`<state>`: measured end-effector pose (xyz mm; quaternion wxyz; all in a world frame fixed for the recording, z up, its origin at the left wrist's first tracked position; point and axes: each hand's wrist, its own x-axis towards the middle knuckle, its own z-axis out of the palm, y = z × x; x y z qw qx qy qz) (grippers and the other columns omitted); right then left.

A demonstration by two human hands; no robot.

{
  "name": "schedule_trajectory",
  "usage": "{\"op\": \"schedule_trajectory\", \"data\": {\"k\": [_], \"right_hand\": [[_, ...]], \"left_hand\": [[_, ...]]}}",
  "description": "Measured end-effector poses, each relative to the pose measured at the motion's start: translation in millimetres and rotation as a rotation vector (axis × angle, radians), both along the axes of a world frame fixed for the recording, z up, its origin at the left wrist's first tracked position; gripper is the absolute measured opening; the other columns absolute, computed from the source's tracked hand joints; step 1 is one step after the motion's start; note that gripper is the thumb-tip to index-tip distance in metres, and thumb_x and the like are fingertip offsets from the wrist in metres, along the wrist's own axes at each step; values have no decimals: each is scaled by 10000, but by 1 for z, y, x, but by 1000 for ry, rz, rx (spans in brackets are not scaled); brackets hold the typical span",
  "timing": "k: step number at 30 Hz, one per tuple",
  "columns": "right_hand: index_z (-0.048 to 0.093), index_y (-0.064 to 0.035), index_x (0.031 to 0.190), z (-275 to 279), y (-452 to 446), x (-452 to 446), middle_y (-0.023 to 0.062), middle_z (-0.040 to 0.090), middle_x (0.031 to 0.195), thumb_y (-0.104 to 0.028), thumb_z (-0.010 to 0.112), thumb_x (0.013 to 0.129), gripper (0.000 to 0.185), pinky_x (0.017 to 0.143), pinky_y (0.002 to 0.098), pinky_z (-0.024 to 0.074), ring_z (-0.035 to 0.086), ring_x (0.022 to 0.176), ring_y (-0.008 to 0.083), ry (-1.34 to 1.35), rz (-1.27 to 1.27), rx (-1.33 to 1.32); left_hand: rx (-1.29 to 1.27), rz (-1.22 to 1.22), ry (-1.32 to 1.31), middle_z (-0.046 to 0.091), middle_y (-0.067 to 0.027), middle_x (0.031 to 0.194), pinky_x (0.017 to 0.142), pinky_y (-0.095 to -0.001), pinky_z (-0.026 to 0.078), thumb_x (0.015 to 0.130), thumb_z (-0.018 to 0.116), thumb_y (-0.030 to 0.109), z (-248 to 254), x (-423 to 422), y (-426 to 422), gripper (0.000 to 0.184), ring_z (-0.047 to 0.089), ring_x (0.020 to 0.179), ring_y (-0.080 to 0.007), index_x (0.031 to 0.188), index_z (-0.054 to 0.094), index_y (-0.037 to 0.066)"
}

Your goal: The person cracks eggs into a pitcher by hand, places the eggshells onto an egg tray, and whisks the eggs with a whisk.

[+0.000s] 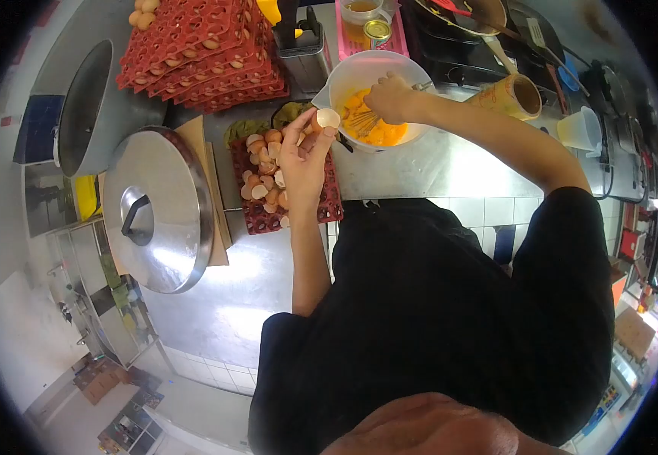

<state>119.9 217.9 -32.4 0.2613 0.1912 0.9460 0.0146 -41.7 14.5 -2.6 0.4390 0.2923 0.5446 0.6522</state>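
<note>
My left hand [304, 163] holds an emptied half eggshell [328, 119] at its fingertips, beside the left rim of a white plastic mixing bowl [412, 67]. In the bowl are orange egg yolks [392, 135] and a wire whisk [361, 121]. My right hand [389, 98] is inside the bowl, closed around the whisk, whose metal handle end shows past the wrist; the fingers' undersides are hidden. Just left of the bowl, below my left hand, broken eggshells [259, 192] are heaped on a red egg tray [331, 201].
Stacked red egg trays [200, 49] stand at the back left, near a metal container [303, 64]. A large pot lid [166, 216] lies on cardboard at left. A pink tray [398, 34], a frying pan [473, 15] and a yellowish tub [507, 98] stand behind and right.
</note>
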Motion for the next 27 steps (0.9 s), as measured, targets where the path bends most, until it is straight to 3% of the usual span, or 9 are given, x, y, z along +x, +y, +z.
{"op": "schedule_trajectory", "data": {"k": [3, 9, 15, 18, 27], "right_hand": [[859, -105, 1163, -5, -3, 5, 124, 844, 1129, -200, 762, 962, 242, 873, 468, 652, 825, 1049, 326, -20, -74, -35], [877, -134, 1073, -28, -8, 21, 101, 849, 1053, -186, 734, 983, 176, 797, 449, 654, 831, 991, 302, 123, -73, 89], [811, -115, 1133, -17, -19, 22, 112, 799, 1096, -199, 685, 1025, 186, 830, 431, 581, 794, 1002, 275, 69, -92, 100], [859, -147, 1038, -18, -21, 28, 76, 833, 1048, -179, 742, 973, 138, 825, 430, 587, 806, 1008, 255, 179, -43, 203], [843, -140, 1063, 1, -24, 35, 79, 815, 1093, -186, 757, 957, 144, 866, 416, 568, 776, 1073, 246, 196, -47, 250]], "left_hand": [[4, -18, 20, 723, -131, 1342, 1009, -310, 609, 1035, 811, 71, -3, 1, 0, 490, 730, 1170, -187, 1480, 631, -23], [-13, -21, 52, 700, -127, 1383, 969, -310, 622, 1048, 786, 77, -3, 5, 2, 481, 730, 1166, -178, 1488, 607, -1], [-41, -26, 94, 676, -122, 1424, 913, -298, 606, 1048, 786, 86, 1, 9, 3, 463, 713, 1171, -173, 1459, 588, 9], [-37, -33, 108, 677, -122, 1413, 895, -292, 597, 1055, 775, 87, 1, 10, 4, 442, 716, 1153, -169, 1448, 588, 11], [-20, -86, 123, 687, -86, 1342, 866, -279, 587, 1077, 748, 91, 4, 10, 7, 440, 700, 1108, -137, 1481, 579, 51]]}}
